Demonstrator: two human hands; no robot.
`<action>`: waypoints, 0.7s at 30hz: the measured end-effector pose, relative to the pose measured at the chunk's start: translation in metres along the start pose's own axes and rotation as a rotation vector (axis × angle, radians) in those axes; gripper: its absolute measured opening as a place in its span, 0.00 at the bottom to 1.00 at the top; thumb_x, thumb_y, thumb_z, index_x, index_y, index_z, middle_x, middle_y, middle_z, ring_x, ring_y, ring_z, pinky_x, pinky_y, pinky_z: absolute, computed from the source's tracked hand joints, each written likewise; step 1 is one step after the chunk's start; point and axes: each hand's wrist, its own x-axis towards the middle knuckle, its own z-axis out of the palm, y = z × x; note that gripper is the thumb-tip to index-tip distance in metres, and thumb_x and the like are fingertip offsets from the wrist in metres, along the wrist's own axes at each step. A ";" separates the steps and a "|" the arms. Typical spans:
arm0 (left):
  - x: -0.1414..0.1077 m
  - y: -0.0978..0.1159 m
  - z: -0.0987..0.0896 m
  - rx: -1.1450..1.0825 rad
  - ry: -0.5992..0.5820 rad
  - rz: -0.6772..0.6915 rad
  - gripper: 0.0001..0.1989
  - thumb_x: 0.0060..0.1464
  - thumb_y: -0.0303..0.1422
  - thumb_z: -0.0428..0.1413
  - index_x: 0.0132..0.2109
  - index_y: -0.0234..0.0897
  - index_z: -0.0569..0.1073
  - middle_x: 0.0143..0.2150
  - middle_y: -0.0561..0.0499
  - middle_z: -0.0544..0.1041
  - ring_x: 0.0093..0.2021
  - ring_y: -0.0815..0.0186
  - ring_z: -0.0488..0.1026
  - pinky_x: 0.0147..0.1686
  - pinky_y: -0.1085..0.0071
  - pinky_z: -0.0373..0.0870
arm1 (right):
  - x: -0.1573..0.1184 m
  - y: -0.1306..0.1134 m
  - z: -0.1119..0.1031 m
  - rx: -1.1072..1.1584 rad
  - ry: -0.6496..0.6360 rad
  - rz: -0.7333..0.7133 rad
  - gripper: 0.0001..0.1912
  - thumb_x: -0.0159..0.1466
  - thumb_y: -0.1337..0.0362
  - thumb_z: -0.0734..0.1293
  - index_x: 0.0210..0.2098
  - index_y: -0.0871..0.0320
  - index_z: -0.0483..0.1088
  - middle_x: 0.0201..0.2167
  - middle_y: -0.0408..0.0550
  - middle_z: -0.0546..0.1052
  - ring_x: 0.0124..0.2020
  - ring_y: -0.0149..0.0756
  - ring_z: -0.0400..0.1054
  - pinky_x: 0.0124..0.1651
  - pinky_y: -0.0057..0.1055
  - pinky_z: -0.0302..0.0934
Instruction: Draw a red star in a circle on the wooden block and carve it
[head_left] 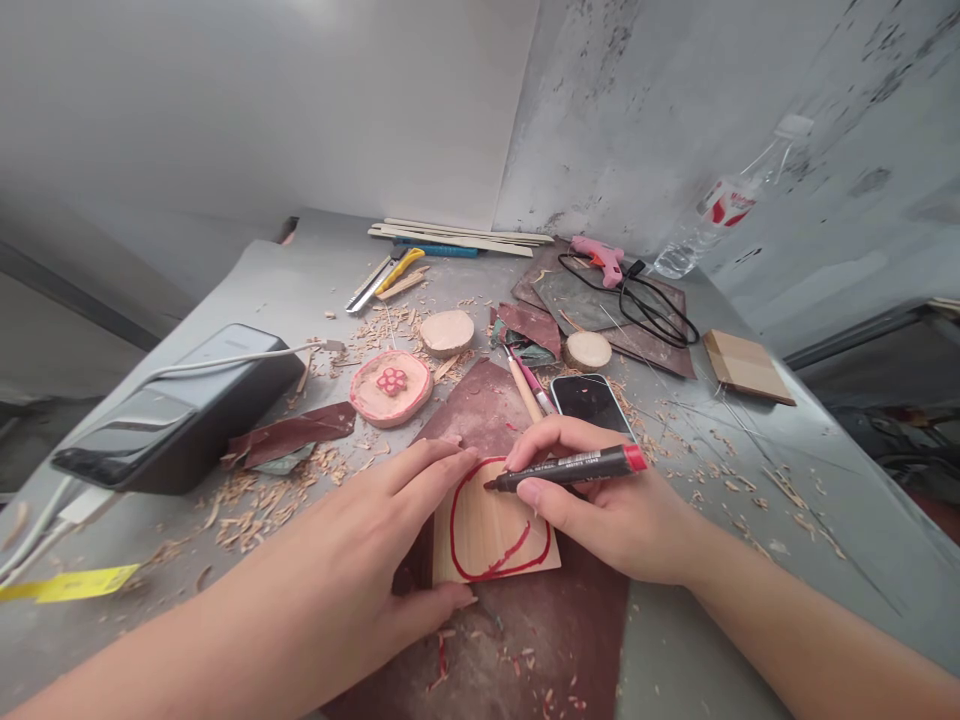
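Observation:
A square wooden board (480, 530) lies on the dark red sandpaper (555, 630) in front of me. A rounded red outline is drawn on it, with a curved red stroke inside at the lower right. My left hand (409, 515) holds the board at its left side, fingers at the top edge and thumb near the bottom corner. Between the fingers and thumb of my right hand (600, 500) is a red marker pen (574, 468) with a black barrel. Its tip points left, at or just above the wood inside the outline.
Beyond the board are a carved wood slice (360, 395) with a red flower, a phone (592, 402), a utility knife (375, 280) and a pink glue gun (600, 262). A dark box (187, 420) stands left, a bottle (724, 210) back right. Wood shavings (247, 515) are scattered about.

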 end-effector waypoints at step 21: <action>0.000 0.001 -0.001 0.052 -0.011 0.019 0.43 0.64 0.42 0.69 0.80 0.53 0.62 0.82 0.45 0.72 0.75 0.44 0.78 0.68 0.51 0.83 | -0.001 0.005 0.001 0.013 0.016 -0.071 0.04 0.73 0.67 0.73 0.46 0.52 0.79 0.35 0.39 0.80 0.31 0.31 0.70 0.34 0.28 0.63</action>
